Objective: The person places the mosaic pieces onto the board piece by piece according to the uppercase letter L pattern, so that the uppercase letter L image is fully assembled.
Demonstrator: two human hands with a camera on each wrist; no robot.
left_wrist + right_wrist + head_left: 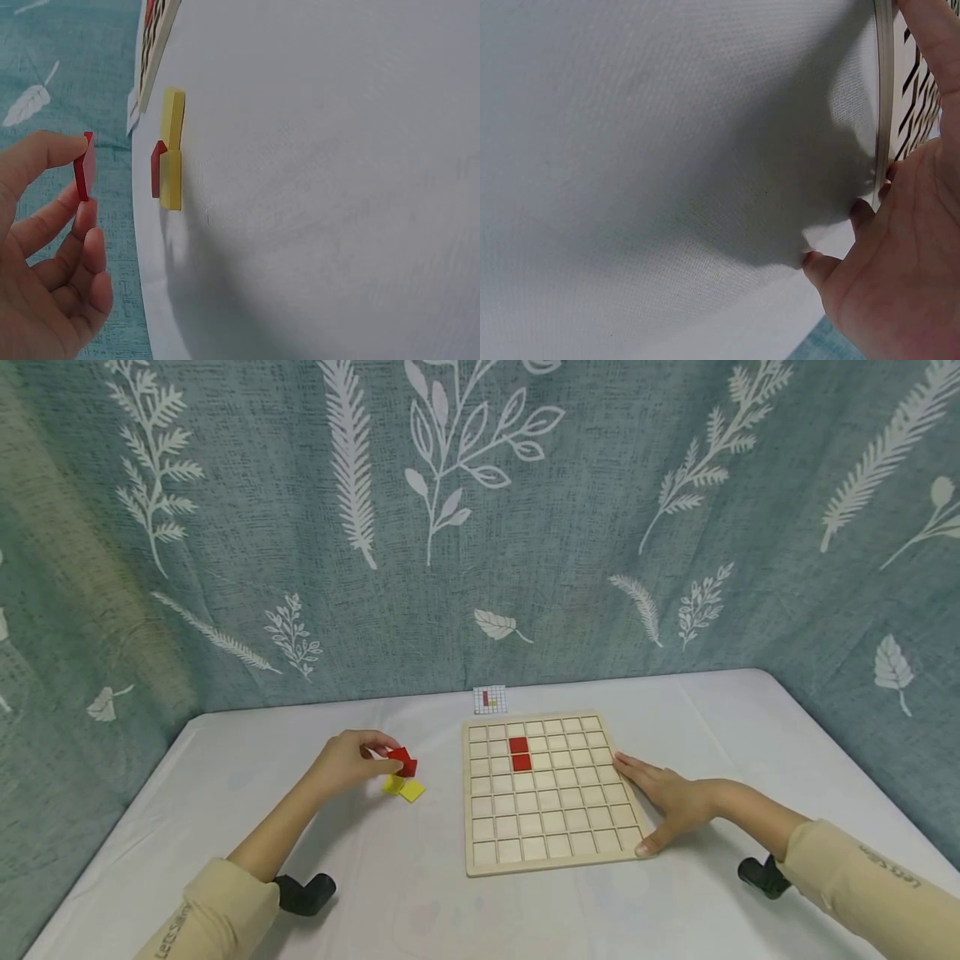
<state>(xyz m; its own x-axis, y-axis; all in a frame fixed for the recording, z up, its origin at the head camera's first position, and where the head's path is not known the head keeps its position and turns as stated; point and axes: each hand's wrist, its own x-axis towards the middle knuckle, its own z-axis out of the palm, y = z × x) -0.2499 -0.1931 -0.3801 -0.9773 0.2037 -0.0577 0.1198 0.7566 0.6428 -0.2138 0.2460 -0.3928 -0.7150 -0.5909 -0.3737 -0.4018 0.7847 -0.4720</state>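
Between thumb and finger, my left hand [347,766] pinches a red square tile [86,169], lifted above the table in the left wrist view. Below it lie a second red tile [156,172] and two yellow tiles [412,791], close together on the cloth. To their right is a wooden grid board [555,865] of square cells. Two red tiles [521,762] sit on it in neighbouring cells, one above the other, in the upper left part. My right hand [675,800] rests against the board's right edge with fingers spread, thumb at the near corner.
Behind the board's far edge lies a small card [490,700] printed with a grid and coloured squares. A white cloth [405,902] covers the table, and a patterned teal curtain [585,568] hangs along its back. Black devices [306,894] show under both forearms.
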